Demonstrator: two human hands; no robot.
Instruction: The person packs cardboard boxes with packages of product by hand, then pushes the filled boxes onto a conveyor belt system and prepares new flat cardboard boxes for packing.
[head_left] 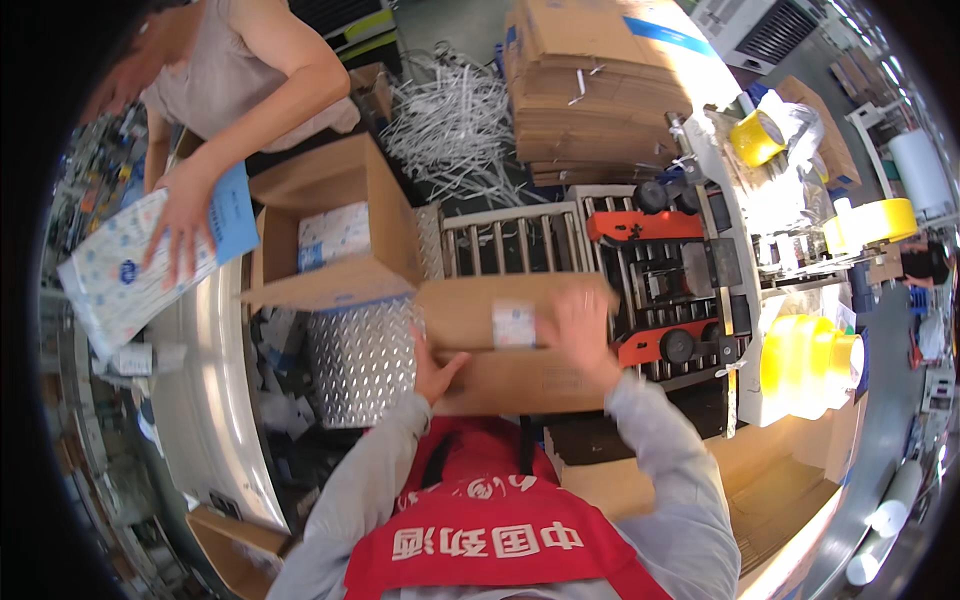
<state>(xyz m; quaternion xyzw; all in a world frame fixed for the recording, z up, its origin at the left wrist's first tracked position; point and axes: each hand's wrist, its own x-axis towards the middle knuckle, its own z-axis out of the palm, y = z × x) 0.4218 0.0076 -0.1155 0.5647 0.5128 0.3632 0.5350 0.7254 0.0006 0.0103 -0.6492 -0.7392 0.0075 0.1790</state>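
A closed brown cardboard box [470, 312] with a small white label lies in front of me, its left end by a diamond-plate metal surface [362, 355]. My left hand [436, 372] grips the box's left end, thumb on the upper face and fingers along the side. Over the right part of the box lies my right hand [582, 335], somewhat blurred, fingers stretched out and touching the cardboard. Just right of the box stands a carton sealing machine [655, 285] with red-orange guides and black rollers.
An open carton [395, 215] with white-and-blue packs stands at left. Beyond it, a co-worker's hand [185, 225] rests on a white-and-blue pack [130, 265]. Roller conveyor [510, 240], flattened cartons [590, 100], white strapping scraps [440, 120] and yellow tape rolls [805, 365] surround the spot.
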